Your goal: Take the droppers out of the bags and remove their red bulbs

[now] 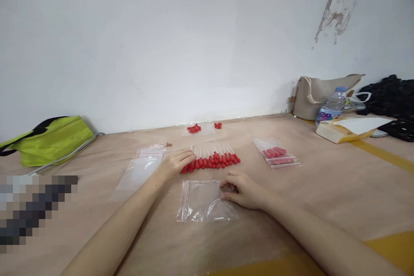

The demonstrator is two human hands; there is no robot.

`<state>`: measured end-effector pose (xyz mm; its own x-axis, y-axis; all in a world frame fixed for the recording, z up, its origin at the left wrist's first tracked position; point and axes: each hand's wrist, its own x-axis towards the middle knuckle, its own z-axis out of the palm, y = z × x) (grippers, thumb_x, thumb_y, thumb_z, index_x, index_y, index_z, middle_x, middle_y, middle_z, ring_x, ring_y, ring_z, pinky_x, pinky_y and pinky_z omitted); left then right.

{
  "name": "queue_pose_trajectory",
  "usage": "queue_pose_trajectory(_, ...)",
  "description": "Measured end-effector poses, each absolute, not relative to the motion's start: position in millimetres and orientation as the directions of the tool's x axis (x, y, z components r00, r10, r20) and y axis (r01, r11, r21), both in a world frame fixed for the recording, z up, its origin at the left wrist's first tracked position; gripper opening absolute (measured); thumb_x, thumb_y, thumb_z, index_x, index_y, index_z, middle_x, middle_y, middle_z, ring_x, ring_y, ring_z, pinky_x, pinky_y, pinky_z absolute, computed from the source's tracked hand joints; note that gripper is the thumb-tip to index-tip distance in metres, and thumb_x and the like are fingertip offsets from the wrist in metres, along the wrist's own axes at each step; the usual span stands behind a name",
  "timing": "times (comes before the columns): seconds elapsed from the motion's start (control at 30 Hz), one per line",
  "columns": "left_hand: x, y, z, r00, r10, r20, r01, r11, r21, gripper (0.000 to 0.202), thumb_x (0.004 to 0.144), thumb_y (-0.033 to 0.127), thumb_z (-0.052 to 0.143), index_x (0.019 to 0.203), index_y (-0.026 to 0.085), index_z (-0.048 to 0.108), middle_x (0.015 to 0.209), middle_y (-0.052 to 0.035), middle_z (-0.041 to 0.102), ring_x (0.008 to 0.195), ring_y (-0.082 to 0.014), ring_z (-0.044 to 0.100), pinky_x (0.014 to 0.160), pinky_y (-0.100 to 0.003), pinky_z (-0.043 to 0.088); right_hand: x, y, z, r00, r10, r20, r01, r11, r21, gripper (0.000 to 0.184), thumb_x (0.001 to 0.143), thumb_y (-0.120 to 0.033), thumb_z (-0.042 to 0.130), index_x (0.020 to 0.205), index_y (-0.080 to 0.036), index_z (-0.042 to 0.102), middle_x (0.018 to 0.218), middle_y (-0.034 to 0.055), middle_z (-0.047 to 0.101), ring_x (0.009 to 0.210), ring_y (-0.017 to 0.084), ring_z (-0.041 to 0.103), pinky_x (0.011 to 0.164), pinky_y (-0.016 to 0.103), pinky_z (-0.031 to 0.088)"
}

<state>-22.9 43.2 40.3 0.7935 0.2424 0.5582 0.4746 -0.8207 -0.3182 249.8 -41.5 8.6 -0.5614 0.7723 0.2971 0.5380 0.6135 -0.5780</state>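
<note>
A row of red-tipped, thin white sticks (215,160) lies in the middle of the table, red ends toward me. My left hand (174,164) rests at the row's left end, fingers stretched out and touching the red tips there. Closer to me lies a flat, clear zip bag (202,202) with nothing inside. Over its right edge is my right hand (244,189), fingers curled and apart from the thumb, with nothing visible between them. To the right lies a filled zip bag (276,153) of red-tipped sticks. A stack of clear bags (142,168) sits beside my left forearm.
Small red pieces (194,128) lie on clear plastic near the wall. On the right stand a beige bag (323,95), a water bottle (333,105) and an opened paper box (339,131). A yellow-green bag (58,140) and a grey cable (71,151) are at left.
</note>
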Motion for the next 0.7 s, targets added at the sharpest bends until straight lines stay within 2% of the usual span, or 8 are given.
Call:
queue_pose_trajectory(0.2,-21,44,38,0.826,0.228,0.516,0.428,-0.849,-0.31,0.028,0.089,0.012,0.036,0.106,0.016,0.057,0.1,-0.0084,0.065,0.097,-0.0167,0.059,0.085,-0.031,0.049,250,-42,9,-0.565,0.768,0.3,0.541,0.62,-0.568,0.018,0.072,-0.027,0.063,0.086,-0.016,0.06,0.078,0.002,0.053,0.068,0.011,0.05,0.061,0.021,0.04)
queue_pose_trajectory(0.3,-20,42,38,0.821,0.288,0.493,0.445,-0.863,-0.238,0.029,0.087,0.01,0.037,0.106,0.016,0.058,0.102,-0.008,0.064,0.096,-0.0162,0.059,0.085,-0.03,0.049,250,-42,9,-0.562,0.771,0.3,0.544,0.618,-0.568,0.017,0.072,-0.027,0.063,0.085,-0.016,0.06,0.078,0.0019,0.053,0.068,0.011,0.05,0.061,0.021,0.04)
queue_pose_trajectory(0.4,-19,37,40,0.786,0.385,0.484,0.479,-0.874,-0.082,0.033,0.081,0.009,0.041,0.108,0.017,0.057,0.104,-0.0076,0.063,0.096,-0.016,0.058,0.086,-0.029,0.048,250,-42,9,-0.561,0.774,0.295,0.548,0.614,-0.568,0.017,0.072,-0.027,0.063,0.085,-0.016,0.06,0.078,0.0017,0.052,0.068,0.011,0.05,0.061,0.021,0.04)
queue_pose_trajectory(0.5,-20,34,42,0.676,0.535,0.506,0.569,-0.816,0.102,0.04,0.072,0.011,0.045,0.11,0.017,0.056,0.11,-0.0074,0.06,0.101,-0.0181,0.056,0.091,-0.032,0.044,251,-42,8,-0.563,0.774,0.291,0.548,0.613,-0.57,0.016,0.073,-0.027,0.062,0.085,-0.016,0.06,0.078,0.0016,0.052,0.067,0.011,0.05,0.061,0.021,0.04)
queue_pose_trajectory(0.63,-21,42,37,0.313,0.799,0.513,0.739,-0.544,0.397,0.037,0.075,0.018,0.04,0.108,0.016,0.058,0.11,-0.006,0.06,0.104,-0.0202,0.054,0.093,-0.036,0.041,251,-42,9,-0.564,0.773,0.291,0.544,0.612,-0.573,0.017,0.073,-0.027,0.062,0.085,-0.016,0.06,0.079,0.002,0.053,0.068,0.011,0.05,0.061,0.021,0.041)
queue_pose_trajectory(0.7,-20,47,34,0.18,0.853,0.491,0.749,-0.442,0.494,0.035,0.08,0.025,0.038,0.106,0.016,0.058,0.108,-0.0066,0.061,0.101,-0.0205,0.056,0.088,-0.036,0.044,251,-43,9,-0.565,0.775,0.284,0.547,0.609,-0.574,0.017,0.073,-0.027,0.063,0.085,-0.016,0.061,0.08,0.0024,0.053,0.069,0.011,0.05,0.061,0.022,0.041)
